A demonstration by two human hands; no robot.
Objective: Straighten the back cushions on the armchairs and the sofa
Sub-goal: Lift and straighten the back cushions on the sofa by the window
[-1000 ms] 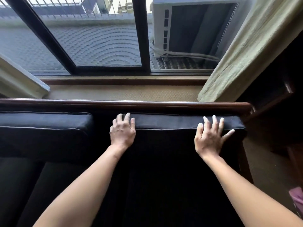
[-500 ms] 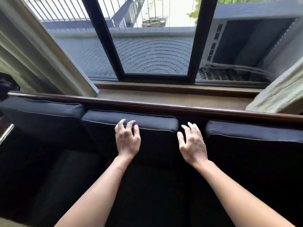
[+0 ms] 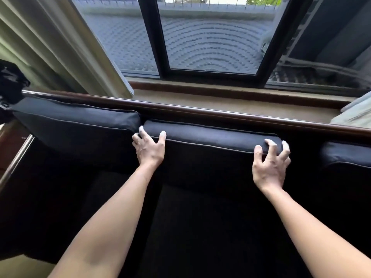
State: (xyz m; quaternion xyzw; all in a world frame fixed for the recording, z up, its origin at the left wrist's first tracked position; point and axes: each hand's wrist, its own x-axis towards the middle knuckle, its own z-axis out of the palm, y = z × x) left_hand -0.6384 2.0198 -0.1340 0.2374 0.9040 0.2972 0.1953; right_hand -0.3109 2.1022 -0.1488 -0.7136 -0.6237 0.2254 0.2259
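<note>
- The dark navy fabric middle back cushion (image 3: 210, 136) leans against the sofa's dark polished wooden back rail (image 3: 200, 113), at the centre of the frame, with both hands on its top corners.
- The left hand (image 3: 149, 149) clasps the cushion's upper left corner: thumb on the front face, fingers curled over the top edge beside the gap to the neighbouring cushion.
- The right hand (image 3: 270, 163) clamps the upper right corner in a spread, claw-like grip, fingertips pressed into the fabric.
- This cushion sits lower than the rail and slopes down toward the right, so it looks mid-adjustment rather than settled.
- The navy left back cushion (image 3: 78, 119), upper left of the frame, stands higher and near the rail; whether it has been squared I cannot say, since its far end is dark and partly hidden.
- The navy right back cushion (image 3: 345, 155) shows only a corner at the right edge, so its state is uncertain.
- No armchair is in view; judging from this, those cushions are unaccounted for, and 1 sofa cushion is in hand.
</note>
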